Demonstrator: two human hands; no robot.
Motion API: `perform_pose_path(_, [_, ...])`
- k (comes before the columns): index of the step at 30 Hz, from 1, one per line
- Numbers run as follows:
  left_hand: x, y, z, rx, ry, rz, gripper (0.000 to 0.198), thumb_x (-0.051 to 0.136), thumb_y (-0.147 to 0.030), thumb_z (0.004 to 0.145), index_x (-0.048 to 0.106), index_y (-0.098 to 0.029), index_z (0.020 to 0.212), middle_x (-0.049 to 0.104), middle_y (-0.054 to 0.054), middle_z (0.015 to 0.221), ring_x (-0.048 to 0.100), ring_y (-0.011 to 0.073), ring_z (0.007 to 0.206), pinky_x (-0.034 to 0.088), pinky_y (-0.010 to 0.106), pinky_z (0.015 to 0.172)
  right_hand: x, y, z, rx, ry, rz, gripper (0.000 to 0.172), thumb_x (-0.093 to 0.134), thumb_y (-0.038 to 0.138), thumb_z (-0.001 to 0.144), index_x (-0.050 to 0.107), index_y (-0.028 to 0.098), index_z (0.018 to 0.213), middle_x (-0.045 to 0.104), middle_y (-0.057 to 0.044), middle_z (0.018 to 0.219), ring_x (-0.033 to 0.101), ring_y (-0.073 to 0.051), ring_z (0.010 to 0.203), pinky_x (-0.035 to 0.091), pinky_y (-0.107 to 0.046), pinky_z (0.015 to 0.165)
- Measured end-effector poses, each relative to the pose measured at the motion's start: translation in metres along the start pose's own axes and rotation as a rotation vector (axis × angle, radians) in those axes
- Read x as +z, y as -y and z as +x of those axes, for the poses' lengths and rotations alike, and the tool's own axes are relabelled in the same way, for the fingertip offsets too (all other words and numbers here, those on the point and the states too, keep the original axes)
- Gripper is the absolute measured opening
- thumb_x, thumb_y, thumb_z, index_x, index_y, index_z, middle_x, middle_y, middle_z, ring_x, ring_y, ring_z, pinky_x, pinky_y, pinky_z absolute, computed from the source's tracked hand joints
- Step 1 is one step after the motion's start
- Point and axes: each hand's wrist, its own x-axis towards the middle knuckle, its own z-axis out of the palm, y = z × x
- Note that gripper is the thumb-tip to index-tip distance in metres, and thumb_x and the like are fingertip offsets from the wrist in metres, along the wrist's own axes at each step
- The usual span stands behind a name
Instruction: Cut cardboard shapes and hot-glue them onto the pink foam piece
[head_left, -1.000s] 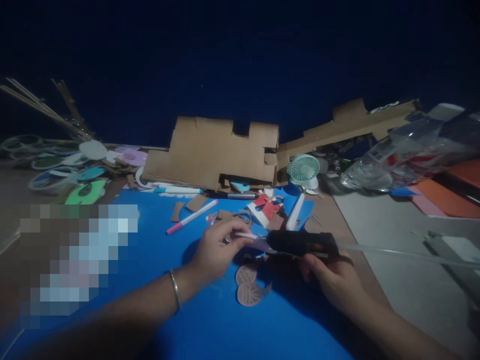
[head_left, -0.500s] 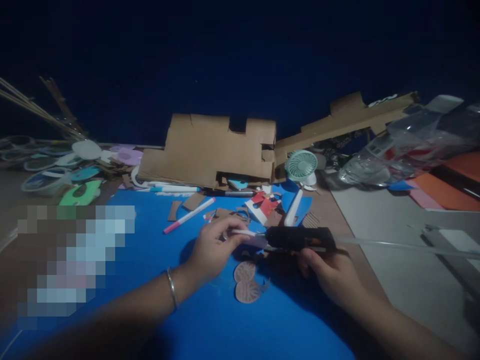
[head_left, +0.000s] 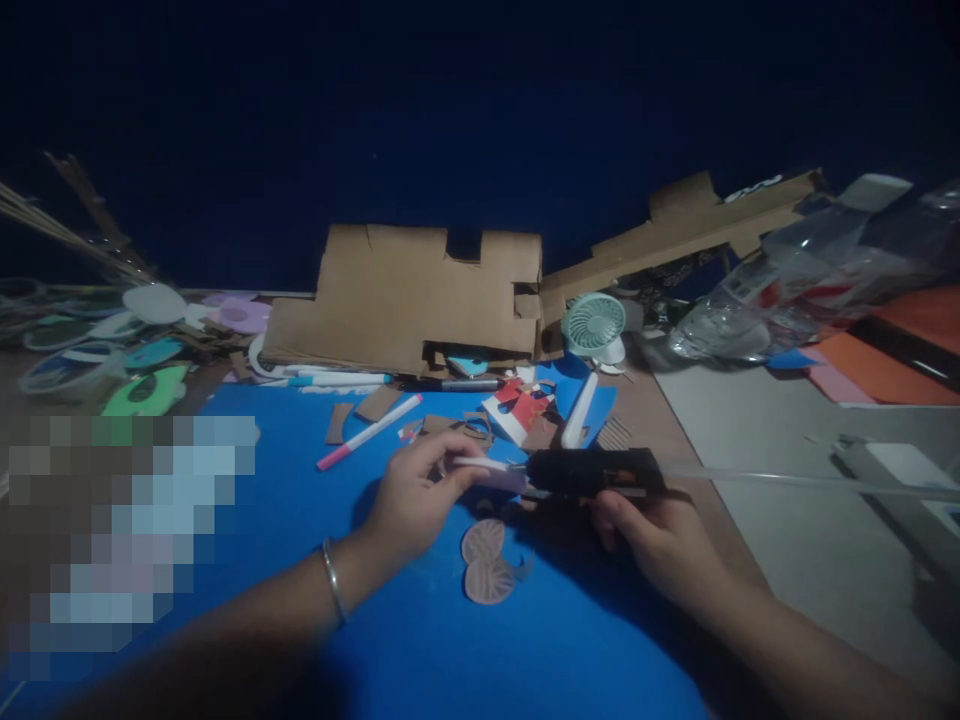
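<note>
**Black glue gun (head_left: 592, 472) at the edge of a pale strip (head_left: 504, 479)**

The strip has a white upper edge and a lilac-tinted face; it is held in the air above the blue mat (head_left: 420, 650), one end hidden by fingers. The left hand (head_left: 416, 490) is pinched upon it, thumb against fingers. The right hand (head_left: 660, 545) is closed around the gun's underside, and the nozzle points at the strip; whether they touch, one cannot tell. One long translucent glue stick (head_left: 765, 480) comes out from the gun's rear.

On the mat, nearer to the person, lie two rounded brownish shapes (head_left: 487, 565) with line patterns, touching each other. Just beyond the hands, cardboard scraps (head_left: 446, 426) crowd the mat, with one pink-capped marker (head_left: 371, 432) and one white handle (head_left: 580, 412). Behind these stand one notched cardboard sheet (head_left: 420, 300) and one mint-green fan (head_left: 596, 325).
</note>
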Motion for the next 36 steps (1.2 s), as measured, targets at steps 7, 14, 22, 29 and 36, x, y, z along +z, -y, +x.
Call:
perform_pose_path(7, [-0.001, -0.003, 0.000, -0.014, 0.007, 0.005, 0.008, 0.062, -0.026, 0.077, 0.063, -0.019, 0.081, 0.063, 0.002, 0.080, 0.059, 0.0150, 0.075, 0.050, 0.028, 0.067, -0.001, 0.000, 0.000, 0.013, -0.002, 0.016, 0.047, 0.049, 0.054, 0.080, 0.053, 0.016, 0.052, 0.051, -0.001, 0.047, 0.048, -0.014, 0.044, 0.038, -0.025, 0.045])
perform_pose_path(14, [-0.001, -0.002, 0.000, -0.005, -0.004, 0.026, 0.008, 0.062, -0.026, 0.077, 0.064, -0.020, 0.082, 0.063, 0.001, 0.081, 0.060, 0.0150, 0.077, 0.050, 0.026, 0.066, -0.005, 0.014, -0.001, 0.037, -0.001, -0.087, 0.047, 0.048, 0.056, 0.077, 0.051, 0.018, 0.050, 0.051, -0.002, 0.045, 0.049, -0.016, 0.043, 0.038, -0.027, 0.044])
perform_pose_path(22, [0.000, -0.005, 0.001, 0.037, -0.007, 0.007, 0.003, 0.062, -0.022, 0.078, 0.062, -0.019, 0.079, 0.062, -0.001, 0.078, 0.059, 0.0130, 0.075, 0.049, 0.024, 0.067, -0.006, 0.024, 0.001, 0.087, -0.024, -0.092, 0.036, 0.052, 0.051, 0.070, 0.051, 0.020, 0.050, 0.050, -0.002, 0.045, 0.046, -0.016, 0.042, 0.039, -0.027, 0.040])
perform_pose_path(29, [0.000, -0.006, 0.000, 0.030, -0.005, 0.031, 0.009, 0.063, -0.026, 0.077, 0.064, -0.018, 0.081, 0.064, 0.002, 0.079, 0.060, 0.0159, 0.076, 0.050, 0.029, 0.068, -0.009, 0.035, -0.001, 0.019, -0.010, -0.093, 0.033, 0.054, 0.043, 0.069, 0.049, 0.021, 0.044, 0.049, -0.001, 0.042, 0.043, -0.014, 0.039, 0.036, -0.024, 0.036])
perform_pose_path(36, [0.001, -0.008, 0.000, 0.063, -0.009, 0.047, 0.006, 0.063, -0.024, 0.077, 0.064, -0.018, 0.079, 0.064, 0.002, 0.077, 0.061, 0.0151, 0.074, 0.051, 0.027, 0.066, -0.009, 0.031, 0.000, -0.008, -0.014, -0.075, 0.033, 0.055, 0.041, 0.070, 0.049, 0.022, 0.044, 0.049, 0.000, 0.042, 0.045, -0.014, 0.040, 0.038, -0.025, 0.038])
